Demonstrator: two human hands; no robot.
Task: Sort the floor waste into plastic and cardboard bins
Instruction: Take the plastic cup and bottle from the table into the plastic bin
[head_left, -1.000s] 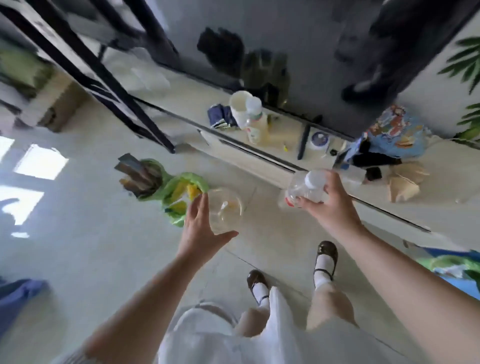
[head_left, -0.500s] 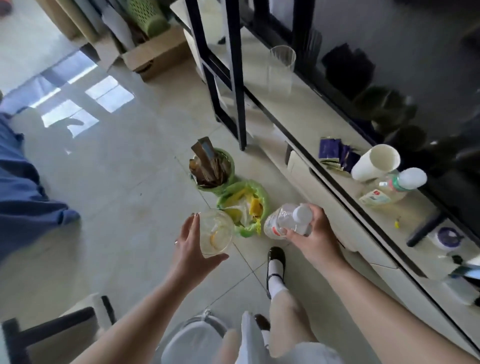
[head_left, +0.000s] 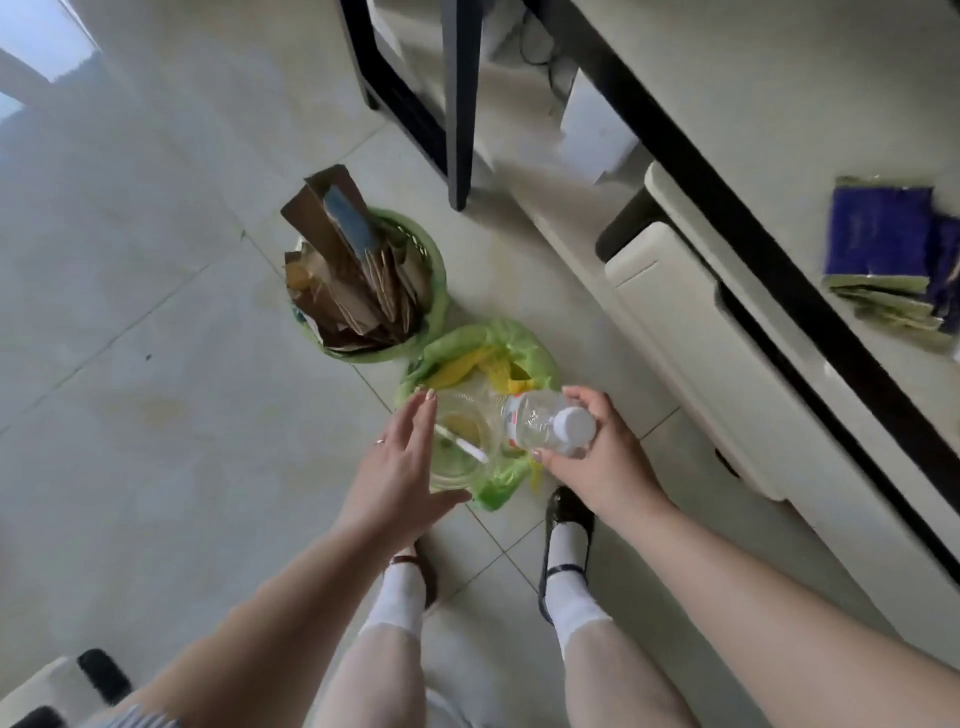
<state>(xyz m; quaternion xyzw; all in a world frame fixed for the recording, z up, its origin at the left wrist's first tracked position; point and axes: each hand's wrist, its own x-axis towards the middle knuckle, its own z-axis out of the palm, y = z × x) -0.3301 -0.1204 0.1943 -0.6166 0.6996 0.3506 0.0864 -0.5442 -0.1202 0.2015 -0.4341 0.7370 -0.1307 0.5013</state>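
Fingers of the left hand (head_left: 400, 467) are lying nearly straight and slightly spread along the side of a clear plastic cup (head_left: 460, 447), with the thumb reaching under its base; the cup is tipping on its side and a white straw (head_left: 462, 443) is lying inside it. Right hand (head_left: 587, 457) is curling its fingers and thumb round the neck end of a clear plastic bottle (head_left: 540, 423) with a white cap, holding it level and touching the cup. Both are hanging directly over the bin lined with a green bag (head_left: 519, 343), which is holding yellow plastic scraps. Just beyond that bin, touching or nearly so, a green basket (head_left: 434, 283) is standing packed with upright brown cardboard pieces (head_left: 343, 260). To the right of the lined bin a cream cabinet (head_left: 727, 322) is running along, with blue packets (head_left: 878, 234) lying on top. Near side of the bin, two black shoes with white socks are standing on the tiled floor (head_left: 130, 312).
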